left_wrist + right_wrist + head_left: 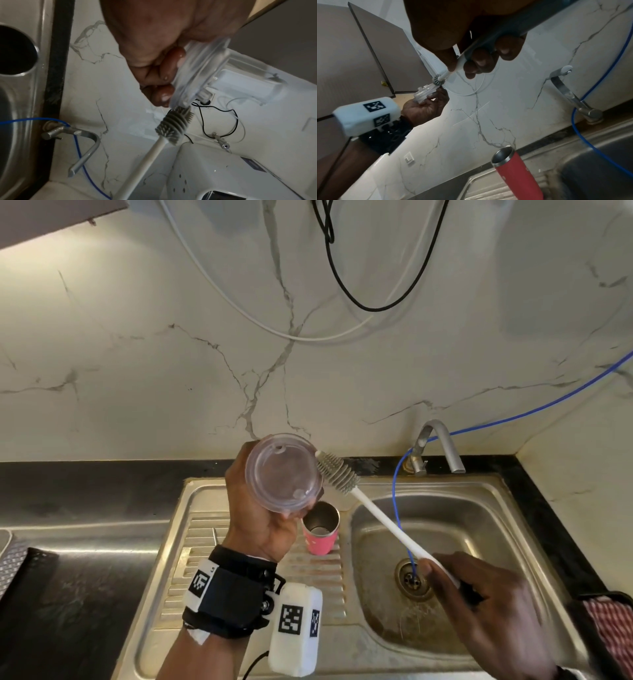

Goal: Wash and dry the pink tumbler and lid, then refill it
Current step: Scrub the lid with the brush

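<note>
My left hand holds the clear round lid up above the draining board, fingers curled round its rim. My right hand grips the white handle of a bottle brush over the sink basin. The brush's grey ribbed head touches the lid's right edge. The pink tumbler stands upright and open on the draining board, just below the lid. In the right wrist view my fingers pinch the handle and the brush head meets the lid.
A steel sink with its drain lies at the right. The tap stands behind it, with a blue hose running into the drain. A checked cloth sits at the right edge. Cables hang on the marble wall.
</note>
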Tool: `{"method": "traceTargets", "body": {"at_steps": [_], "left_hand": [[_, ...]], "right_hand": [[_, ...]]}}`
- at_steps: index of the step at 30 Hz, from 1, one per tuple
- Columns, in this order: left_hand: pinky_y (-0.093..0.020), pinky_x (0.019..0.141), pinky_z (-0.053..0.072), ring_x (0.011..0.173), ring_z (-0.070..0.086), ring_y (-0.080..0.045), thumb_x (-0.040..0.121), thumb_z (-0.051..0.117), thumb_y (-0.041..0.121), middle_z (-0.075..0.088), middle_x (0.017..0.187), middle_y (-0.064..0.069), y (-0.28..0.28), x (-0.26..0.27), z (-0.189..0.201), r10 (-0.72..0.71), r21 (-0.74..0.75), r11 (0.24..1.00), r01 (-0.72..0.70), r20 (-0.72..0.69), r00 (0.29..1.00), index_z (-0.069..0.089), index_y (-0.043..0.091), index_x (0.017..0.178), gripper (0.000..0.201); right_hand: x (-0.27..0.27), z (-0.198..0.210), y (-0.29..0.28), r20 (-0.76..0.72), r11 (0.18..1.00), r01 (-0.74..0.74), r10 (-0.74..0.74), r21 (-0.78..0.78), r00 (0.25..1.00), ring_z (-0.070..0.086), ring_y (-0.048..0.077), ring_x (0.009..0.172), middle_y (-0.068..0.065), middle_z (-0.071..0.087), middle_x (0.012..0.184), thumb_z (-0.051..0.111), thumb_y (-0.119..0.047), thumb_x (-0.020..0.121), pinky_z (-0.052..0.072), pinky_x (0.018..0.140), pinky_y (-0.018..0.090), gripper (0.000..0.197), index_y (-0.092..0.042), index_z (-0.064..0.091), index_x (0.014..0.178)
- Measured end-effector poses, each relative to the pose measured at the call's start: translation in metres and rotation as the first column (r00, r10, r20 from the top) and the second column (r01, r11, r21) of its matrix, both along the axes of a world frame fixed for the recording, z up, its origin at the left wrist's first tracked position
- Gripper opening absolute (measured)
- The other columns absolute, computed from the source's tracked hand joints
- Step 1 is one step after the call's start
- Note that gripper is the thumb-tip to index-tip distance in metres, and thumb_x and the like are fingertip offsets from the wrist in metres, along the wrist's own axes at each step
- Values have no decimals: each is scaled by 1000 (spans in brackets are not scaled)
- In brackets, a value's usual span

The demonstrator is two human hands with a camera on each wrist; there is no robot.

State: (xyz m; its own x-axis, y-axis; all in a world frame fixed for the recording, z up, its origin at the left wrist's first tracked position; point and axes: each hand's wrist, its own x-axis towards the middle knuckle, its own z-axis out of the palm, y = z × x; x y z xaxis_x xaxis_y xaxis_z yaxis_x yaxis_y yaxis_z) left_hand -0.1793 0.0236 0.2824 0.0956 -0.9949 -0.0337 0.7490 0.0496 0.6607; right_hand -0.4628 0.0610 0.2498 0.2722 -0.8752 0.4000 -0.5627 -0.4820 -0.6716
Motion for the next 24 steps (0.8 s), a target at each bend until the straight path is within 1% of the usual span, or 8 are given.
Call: {"method": "traceTargets", "body": {"at_steps": [2,5,9,13,15,18,21,24], "left_hand": [[-20,37,38,40,48,-16,94,57,46,56,93,-17,0,-4,-1,-24,-11,1000,23,-38,999,66,5,102,43],[-22,37,45,44,54,-17,89,67,46,49,95,-19,0,-25,-2,-41,38,998,44,-64,997,62,6,106,44],[-24,39,51,53,63,-16,92,68,36,57,99,-16,5,-44,-2,-2,93,996,6,-36,999,63,8,108,33],[-24,40,48,48,58,-17,98,60,39,51,101,-24,0,-28,0,176,44,983,-176,-8,984,61,5,116,38],[-23,41,48,51,59,-18,97,59,42,58,95,-19,-3,-19,2,235,49,971,-234,-16,972,67,8,106,36],[-22,38,45,50,57,-21,101,52,43,55,91,-18,-4,-27,3,184,56,982,-182,-22,983,67,10,104,37],[-23,38,46,50,55,-21,100,53,43,47,90,-20,0,-41,2,143,87,987,-138,-55,988,59,9,118,39],[-21,37,45,48,56,-19,102,52,43,51,87,-21,-2,-42,2,224,46,974,-222,-55,973,57,8,123,41]], "right_hand": [[3,-1,2,-1,999,31,-31,17,1000,50,5,50,-15,57,64,59,-52,95,34,50,12,29,-31,78,88],[15,5,-7,17,997,80,-80,-6,997,51,9,51,-9,58,62,58,-53,96,37,49,20,32,-29,77,86],[30,11,-13,38,998,57,-56,-36,998,53,15,53,-7,56,60,60,-46,98,39,51,26,29,-26,74,82],[16,-3,4,47,998,66,-67,23,997,57,12,53,-6,64,66,57,-56,95,42,52,22,32,-32,76,86],[14,-7,14,46,997,70,-72,42,996,58,9,54,-8,65,68,58,-56,93,42,54,16,30,-34,77,86],[20,-9,14,64,994,100,-103,40,993,56,10,53,-7,64,67,58,-54,94,41,55,17,31,-31,78,87],[29,-4,3,60,993,117,-118,22,991,54,15,53,-2,60,63,57,-54,96,41,53,25,39,-23,74,81],[33,-6,7,84,995,88,-92,52,992,58,14,56,-3,62,66,58,-55,95,43,54,23,33,-29,75,83]]}}
